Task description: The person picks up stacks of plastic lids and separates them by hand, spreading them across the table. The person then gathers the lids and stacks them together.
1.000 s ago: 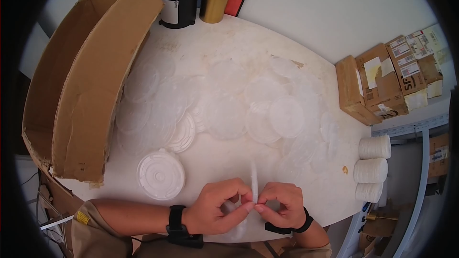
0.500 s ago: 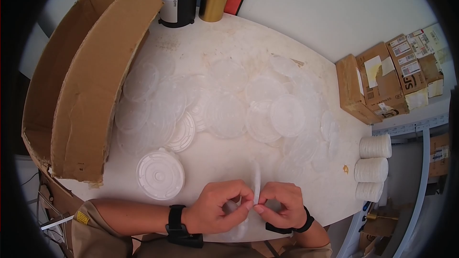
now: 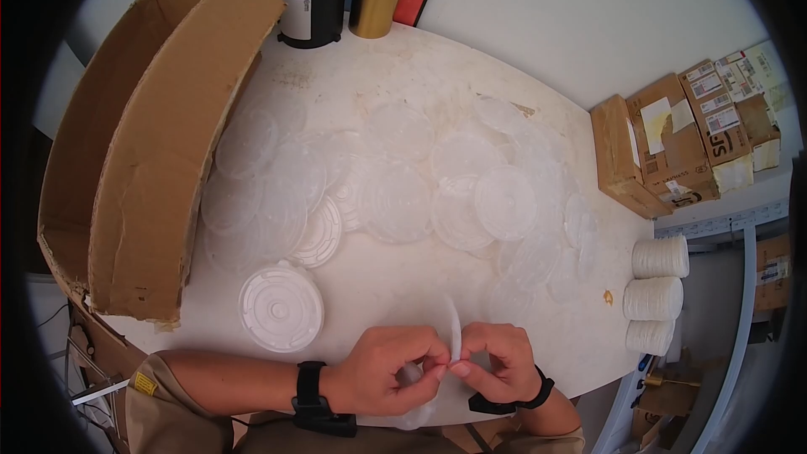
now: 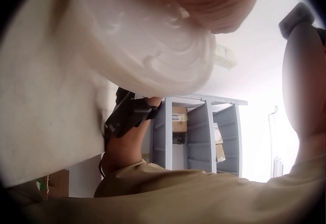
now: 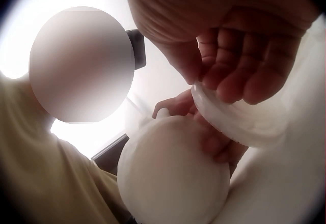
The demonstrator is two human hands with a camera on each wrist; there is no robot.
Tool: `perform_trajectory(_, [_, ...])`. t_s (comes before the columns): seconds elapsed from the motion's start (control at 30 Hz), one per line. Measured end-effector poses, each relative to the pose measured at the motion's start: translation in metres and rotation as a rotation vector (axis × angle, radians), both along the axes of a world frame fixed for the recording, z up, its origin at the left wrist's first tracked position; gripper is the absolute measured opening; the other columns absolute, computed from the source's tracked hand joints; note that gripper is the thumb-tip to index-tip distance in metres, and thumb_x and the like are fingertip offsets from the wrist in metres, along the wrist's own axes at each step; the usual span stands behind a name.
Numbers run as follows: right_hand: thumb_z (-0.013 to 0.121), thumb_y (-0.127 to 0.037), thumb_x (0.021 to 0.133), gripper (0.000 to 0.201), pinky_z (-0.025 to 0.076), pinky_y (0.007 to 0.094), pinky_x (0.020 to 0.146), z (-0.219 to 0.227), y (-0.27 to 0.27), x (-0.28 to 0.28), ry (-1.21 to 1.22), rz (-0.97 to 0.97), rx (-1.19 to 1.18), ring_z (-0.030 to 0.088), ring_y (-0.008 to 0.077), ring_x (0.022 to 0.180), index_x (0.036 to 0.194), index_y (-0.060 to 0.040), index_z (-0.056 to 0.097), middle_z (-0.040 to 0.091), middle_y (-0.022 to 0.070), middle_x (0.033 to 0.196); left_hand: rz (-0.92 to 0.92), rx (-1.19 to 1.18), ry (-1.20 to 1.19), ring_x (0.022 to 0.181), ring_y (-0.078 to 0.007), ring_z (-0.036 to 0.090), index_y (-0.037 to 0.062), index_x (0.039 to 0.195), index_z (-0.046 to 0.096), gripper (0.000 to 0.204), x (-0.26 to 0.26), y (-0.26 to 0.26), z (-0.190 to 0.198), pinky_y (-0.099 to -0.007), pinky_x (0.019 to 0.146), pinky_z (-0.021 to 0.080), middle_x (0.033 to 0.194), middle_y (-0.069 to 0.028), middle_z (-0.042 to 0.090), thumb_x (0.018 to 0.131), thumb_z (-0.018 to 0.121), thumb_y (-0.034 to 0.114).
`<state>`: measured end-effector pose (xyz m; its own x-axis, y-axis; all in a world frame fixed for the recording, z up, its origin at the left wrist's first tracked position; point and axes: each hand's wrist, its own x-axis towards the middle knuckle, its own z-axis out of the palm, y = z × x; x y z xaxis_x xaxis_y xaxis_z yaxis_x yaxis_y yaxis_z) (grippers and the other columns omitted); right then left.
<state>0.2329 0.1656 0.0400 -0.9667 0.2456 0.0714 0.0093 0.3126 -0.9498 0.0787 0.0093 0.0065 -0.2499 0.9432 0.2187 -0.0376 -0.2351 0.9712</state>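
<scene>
A thin, round, whitish translucent lid (image 3: 455, 332) stands nearly upright between the left hand (image 3: 391, 370) and the right hand (image 3: 504, 363), edge-on in the head view, its near rim pinched by the right thumb and finger. A second lid (image 5: 173, 168), also round and whitish with a small rim tab, is held below the left hand, its broad face toward the right wrist view.

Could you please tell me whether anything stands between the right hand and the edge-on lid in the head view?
Nothing visible does: the right hand pinches the edge-on lid directly at its rim. The left hand is close on its other side, not in between.
</scene>
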Motion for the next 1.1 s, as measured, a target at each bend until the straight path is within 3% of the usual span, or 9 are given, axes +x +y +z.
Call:
perform_trajectory(0.37, [0.071, -0.001, 0.084, 0.01, 0.041, 0.026, 0.059, 0.0, 0.014, 0.016, 0.232, -0.3, -0.008, 0.054, 0.0149, 0.062, 0.086, -0.0004, 0.062, 0.064, 0.0059, 0.074, 0.1, -0.023, -0.123, 0.067, -0.0142, 0.058, 0.0, 0.095, 0.059, 0.006, -0.002, -0.004, 0.004, -0.026, 0.065, 0.051, 0.081, -0.007, 0.059, 0.09, 0.062, -0.002])
perform_trajectory(0.43, [0.072, -0.002, 0.085, 0.01, 0.039, 0.026, 0.058, 0.002, 0.015, 0.021, 0.335, -0.56, 0.115, 0.051, 0.0129, 0.062, 0.086, -0.0007, 0.061, 0.063, 0.0046, 0.073, 0.118, -0.018, -0.122, 0.067, -0.0145, 0.057, -0.0006, 0.094, 0.058, 0.006, -0.001, -0.004, 0.004, -0.0257, 0.065, 0.051, 0.081, -0.0072, 0.058, 0.091, 0.061, -0.003])
perform_trajectory(0.5, [0.071, 0.0, 0.086, 0.01, 0.037, 0.0259, 0.057, -0.004, 0.026, 0.03, 0.348, -0.582, 0.276, 0.049, 0.012, 0.061, 0.086, -0.0007, 0.061, 0.061, 0.0046, 0.073, 0.126, -0.008, -0.126, 0.066, -0.0145, 0.056, -0.0004, 0.094, 0.058, 0.005, 0.0, -0.003, 0.004, -0.0256, 0.064, 0.05, 0.08, -0.0072, 0.058, 0.091, 0.061, -0.003])
perform_trajectory(0.57, [0.072, -0.008, 0.091, 0.016, 0.044, 0.0212, 0.061, -0.007, 0.03, 0.029, 0.339, -0.822, 0.534, 0.053, 0.0096, 0.064, 0.092, -0.0034, 0.057, 0.057, 0.0018, 0.078, 0.133, 0.0, -0.131, 0.066, -0.0145, 0.055, -0.0003, 0.094, 0.058, 0.005, 0.0, -0.003, 0.003, -0.0256, 0.063, 0.049, 0.08, -0.0072, 0.058, 0.091, 0.061, -0.003])
perform_trajectory(0.63, [0.068, 0.0, 0.092, 0.012, 0.045, 0.0224, 0.063, -0.003, 0.04, 0.021, 0.313, -0.754, 0.719, 0.054, 0.0089, 0.066, 0.098, -0.002, 0.059, 0.057, 0.0023, 0.083, 0.125, -0.009, -0.124, 0.065, -0.0145, 0.054, 0.0001, 0.094, 0.058, 0.006, 0.001, -0.003, 0.0, -0.0258, 0.06, 0.047, 0.081, -0.0072, 0.058, 0.091, 0.061, -0.003])
perform_trajectory(0.77, [0.071, 0.0, 0.087, 0.026, 0.045, 0.0224, 0.066, -0.003, 0.033, 0.015, 0.172, -0.757, 0.387, 0.055, 0.0086, 0.067, 0.112, 0.0027, 0.063, 0.06, 0.002, 0.075, 0.132, 0.0, -0.163, 0.064, -0.0151, 0.053, 0.0012, 0.094, 0.059, 0.006, 0.003, -0.002, -0.001, -0.027, 0.058, 0.045, 0.08, -0.0069, 0.058, 0.09, 0.061, -0.002])
perform_trajectory(0.9, [0.07, -0.007, 0.09, 0.028, 0.043, 0.0211, 0.063, 0.013, 0.021, 0.005, 0.017, -0.444, 0.074, 0.052, 0.0071, 0.064, 0.116, 0.0014, 0.063, 0.058, -0.0005, 0.07, 0.036, 0.019, -0.118, 0.063, -0.0164, 0.053, 0.0025, 0.094, 0.06, 0.005, -0.003, -0.003, 0.002, -0.0289, 0.059, 0.045, 0.079, -0.0065, 0.059, 0.09, 0.061, -0.001])
perform_trajectory(0.97, [0.071, -0.006, 0.09, 0.031, 0.042, 0.0215, 0.062, 0.021, 0.02, -0.001, -0.273, -0.237, -0.114, 0.05, 0.0055, 0.062, 0.118, 0.0016, 0.062, 0.058, -0.0004, 0.071, 0.021, 0.039, -0.092, 0.063, -0.0167, 0.053, 0.0029, 0.094, 0.06, 0.005, -0.003, -0.003, 0.002, -0.0294, 0.059, 0.045, 0.079, -0.0064, 0.059, 0.09, 0.061, 0.0])
perform_trajectory(1.1, [0.071, -0.005, 0.091, 0.018, 0.036, 0.0213, 0.056, 0.004, 0.03, 0.011, -0.274, -0.187, -0.347, 0.049, 0.0034, 0.061, 0.106, 0.0016, 0.065, 0.058, -0.0034, 0.069, 0.009, 0.043, -0.11, 0.064, -0.0154, 0.054, 0.0021, 0.095, 0.06, 0.003, -0.001, -0.004, -0.001, -0.0291, 0.06, 0.045, 0.08, -0.006, 0.06, 0.092, 0.06, 0.001])
